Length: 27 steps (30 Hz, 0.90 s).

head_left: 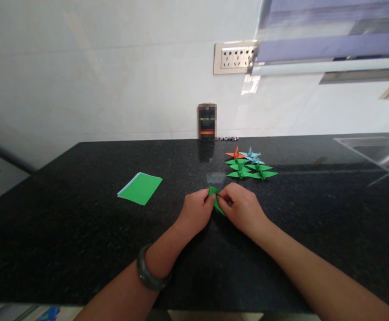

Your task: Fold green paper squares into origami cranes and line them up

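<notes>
A small folded piece of green paper (219, 207) is held between my two hands above the dark counter. My left hand (196, 208) pinches its left side, thumb on top. On the other side, the thumb and fingertips of my right hand (243, 205) are closed on the paper; part of it is hidden behind them. Just beyond my right hand sit several folded green paper cranes (241, 171). Behind these are an orange paper crane (236, 153) and light blue paper cranes (250, 154). To the left lies a stack of square paper sheets (141, 189), green on top.
A phone (207, 121) leans upright against the wall, with a beaded strap (227, 138) beside it. A socket panel (235, 57) is on the wall. At the far right is a metal sink edge (364, 156). The black counter (80, 249) ends near my forearms.
</notes>
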Tool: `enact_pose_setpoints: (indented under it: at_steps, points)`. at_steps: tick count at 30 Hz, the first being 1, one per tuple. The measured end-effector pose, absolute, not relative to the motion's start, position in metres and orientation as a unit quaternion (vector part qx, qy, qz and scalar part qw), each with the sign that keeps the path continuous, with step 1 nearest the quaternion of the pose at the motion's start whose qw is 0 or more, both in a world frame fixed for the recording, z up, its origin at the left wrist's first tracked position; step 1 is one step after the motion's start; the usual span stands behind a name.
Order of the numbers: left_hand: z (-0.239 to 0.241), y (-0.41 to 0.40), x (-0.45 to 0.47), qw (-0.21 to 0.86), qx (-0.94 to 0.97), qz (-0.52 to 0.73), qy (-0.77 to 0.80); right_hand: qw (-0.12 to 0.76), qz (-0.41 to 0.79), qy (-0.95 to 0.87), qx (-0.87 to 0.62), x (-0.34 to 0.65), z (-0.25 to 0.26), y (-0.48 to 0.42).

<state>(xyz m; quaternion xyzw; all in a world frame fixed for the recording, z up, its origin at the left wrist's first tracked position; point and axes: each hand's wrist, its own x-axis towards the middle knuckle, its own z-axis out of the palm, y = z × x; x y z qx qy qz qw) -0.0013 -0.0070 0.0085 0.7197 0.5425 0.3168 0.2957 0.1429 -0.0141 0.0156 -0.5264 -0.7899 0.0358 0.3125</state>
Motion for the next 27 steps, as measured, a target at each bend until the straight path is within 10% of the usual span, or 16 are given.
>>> enact_pose_setpoints:
  at_steps: [20, 27]
  points:
    - [0.0049, -0.0042, -0.0047, 0.329, 0.685, 0.342, 0.553, 0.360, 0.153, -0.803, -0.449, 0.1475, 0.0160, -0.0136]
    - [0.0051, -0.0054, -0.0035, 0.350, 0.678, 0.356, 0.540, 0.364, 0.443, -0.606, -0.552, 0.1421, 0.0139, -0.0087]
